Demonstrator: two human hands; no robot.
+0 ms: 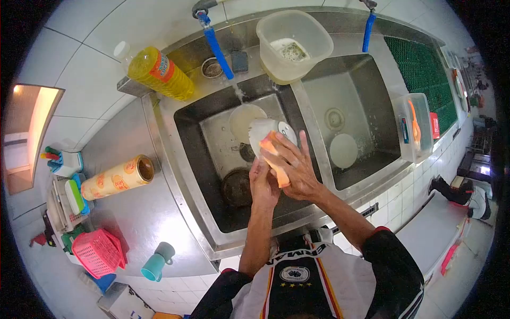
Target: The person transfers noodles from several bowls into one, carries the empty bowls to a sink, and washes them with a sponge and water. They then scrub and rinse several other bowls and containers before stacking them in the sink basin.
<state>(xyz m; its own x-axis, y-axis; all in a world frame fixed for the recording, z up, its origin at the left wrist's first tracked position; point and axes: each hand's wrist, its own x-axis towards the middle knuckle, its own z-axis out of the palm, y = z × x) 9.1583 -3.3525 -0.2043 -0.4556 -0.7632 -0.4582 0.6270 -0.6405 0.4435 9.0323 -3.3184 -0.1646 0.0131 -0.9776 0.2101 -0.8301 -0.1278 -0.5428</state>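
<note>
Head view, person at a double steel sink.

Left hand (264,186): fingers closed around the lower side of a white cup (261,130), held from beneath, tilted, its opening facing away from the person. Cup was above the left basin (196,138), near the middle, clear of the basin floor.

Right hand (298,167): fingers spread flat over an orange sponge (270,146), pressing it against the near side of the cup. Sponge was pinned between palm and cup; the thumb could not be seen.

Blue-handled tap (217,48) angled over the left basin; a thin stream showed below its spout. A pale plate (243,118) lay in the basin just behind the cup, a dark round dish (236,187) beside the left wrist.

Right basin (366,106): one white disc (343,150) on the floor. A clear tub (295,45) rested on the divider at the back.

Counter to the left: yellow bottle (159,72) on its side, printed can (117,178) on its side, pink basket (98,252), teal mug (156,263) near the front edge
</note>
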